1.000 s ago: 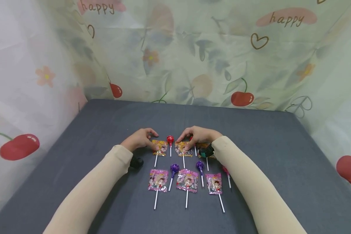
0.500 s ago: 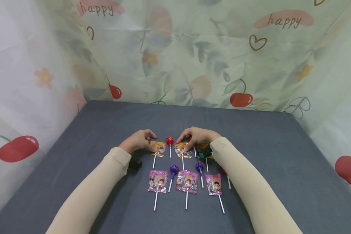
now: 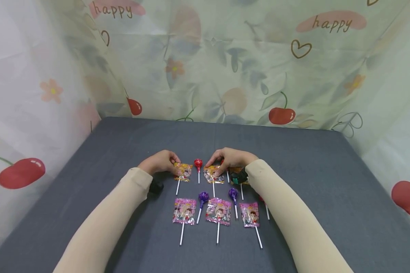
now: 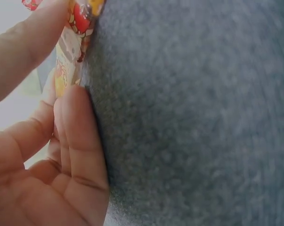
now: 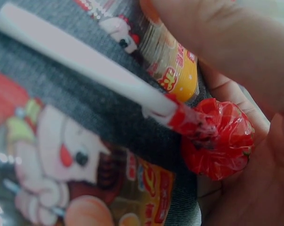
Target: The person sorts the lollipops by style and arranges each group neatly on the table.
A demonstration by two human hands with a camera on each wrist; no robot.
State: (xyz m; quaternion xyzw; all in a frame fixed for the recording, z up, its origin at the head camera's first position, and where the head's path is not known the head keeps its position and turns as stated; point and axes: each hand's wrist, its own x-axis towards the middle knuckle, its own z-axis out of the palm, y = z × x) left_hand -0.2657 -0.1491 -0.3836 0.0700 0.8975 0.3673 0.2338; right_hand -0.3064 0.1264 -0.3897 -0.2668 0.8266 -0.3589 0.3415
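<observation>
My left hand pinches the leftmost flat lollipop in an orange wrapper between thumb and fingers; the wrapper's edge shows in the left wrist view. My right hand holds the middle orange-wrapped lollipop by its sides, thumb on the near face. Between the two hands lies a round red lollipop. A second round red lollipop sits under my right palm. Beside it is a third orange-wrapped lollipop, partly covered by my right wrist in the head view.
Nearer me lie pink-wrapped flat lollipops, with round purple lollipops between them. Another round lollipop is half hidden by my right sleeve. The dark grey table ends at a patterned curtain.
My left hand has closed its fingers in on the leftmost orange-wrapped lollipop and shifted it slightly left, its stick leaning more. My right hand has stayed in place.
</observation>
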